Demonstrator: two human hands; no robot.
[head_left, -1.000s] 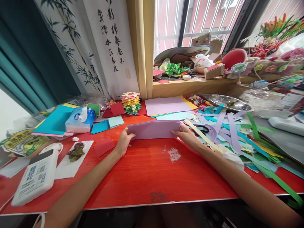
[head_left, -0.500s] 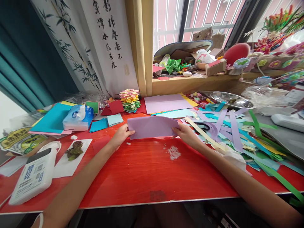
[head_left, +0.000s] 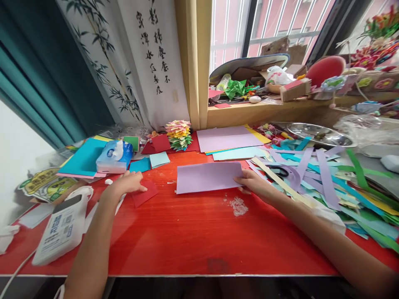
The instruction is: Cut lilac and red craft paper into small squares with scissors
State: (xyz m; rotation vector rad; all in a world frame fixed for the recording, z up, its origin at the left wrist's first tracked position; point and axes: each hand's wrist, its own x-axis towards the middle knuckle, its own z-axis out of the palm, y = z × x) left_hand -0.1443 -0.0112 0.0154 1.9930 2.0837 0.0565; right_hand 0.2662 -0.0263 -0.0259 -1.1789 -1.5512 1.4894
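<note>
Lavender rectangular paper sheet (head_left: 207,178) is held over the glossy red desk (head_left: 174,236), long axis running left to right — right hand (head_left: 252,182) nearer, gripping its right end; left hand (head_left: 129,182) loosely open, apart leftward, at a square red paper (head_left: 150,197), contact undetermined.

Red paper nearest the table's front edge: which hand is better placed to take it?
Probably the left hand: it is at the red paper and seems to hold nothing, while the right hand grips the purple paper, farther away.
</note>
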